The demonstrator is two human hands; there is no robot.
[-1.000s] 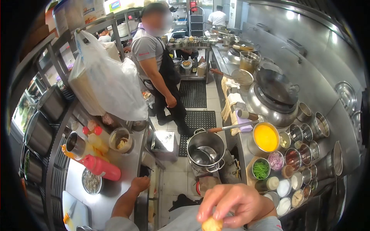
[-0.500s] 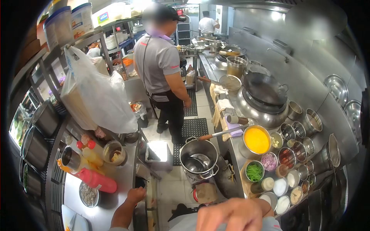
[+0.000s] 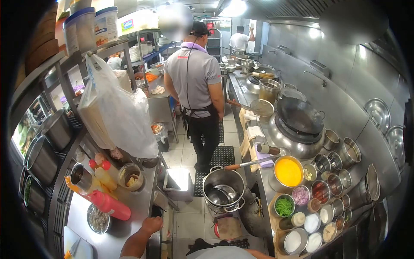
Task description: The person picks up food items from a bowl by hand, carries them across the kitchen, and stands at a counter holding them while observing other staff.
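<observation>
The person's right hand is out of view; only a sliver of the right forearm [image 3: 258, 254] pokes in at the bottom edge. The left hand [image 3: 152, 225] is curled at the rim of the steel counter [image 3: 137, 211], but you can't tell whether it's gripping anything or even touching the metal. Nearest to it on that counter are a metal bowl [image 3: 108, 226] of greyish food, too small to name for sure, and a pinkish-red bottle [image 3: 111, 205] lying tilted just beside it. The cutting board [image 3: 84, 237] with a knife [image 3: 74, 247] on it is cut off at the bottom.

Further on, a big pot [image 3: 235, 183] stands low in the aisle, kinda blocking it, with a ladle's wooden handle [image 3: 233, 166] across its far side. A hanging plastic bag [image 3: 120, 112] hides part of the left shelving. Past that, a co-worker [image 3: 192, 73], back turned, fills the walkway, and someone in white [image 3: 239, 42] is tiny and hard to make out.
</observation>
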